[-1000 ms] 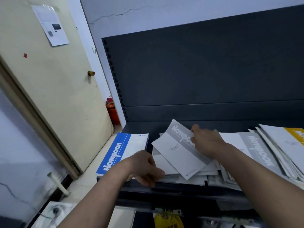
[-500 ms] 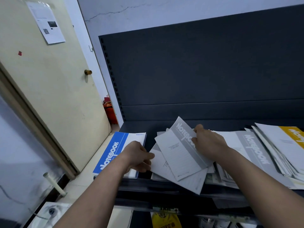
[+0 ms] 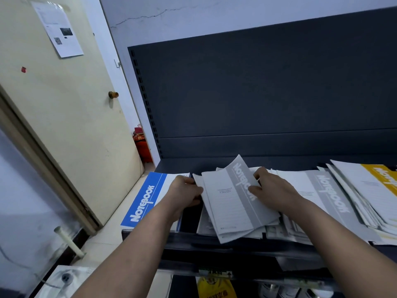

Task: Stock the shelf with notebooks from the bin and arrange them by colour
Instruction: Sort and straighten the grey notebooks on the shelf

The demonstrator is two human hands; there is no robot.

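Note:
A loose pile of grey-and-white notebooks (image 3: pixel 229 203) lies on the dark shelf (image 3: pixel 236 239), its top one slanted. My left hand (image 3: pixel 185 193) grips the pile's left edge, and my right hand (image 3: pixel 272 190) presses on the top notebook's grey band from the right. A blue notebook (image 3: pixel 146 196) lies flat at the shelf's left end, partly under my left wrist. More grey notebooks (image 3: pixel 328 194) spread out to the right, followed by a stack topped with a yellow notebook (image 3: pixel 382 179). The bin is not in view.
The shelf's dark back panel (image 3: pixel 268 93) rises behind the notebooks. A cream door (image 3: pixel 64 125) stands on the left, with a red object (image 3: pixel 142 147) on the floor behind it. A yellow bag (image 3: pixel 217 287) hangs below the shelf's front lip.
My left hand rose from the shelf's front edge to the left side of the grey pile. The top grey notebooks were drawn together and shifted slightly toward the front edge.

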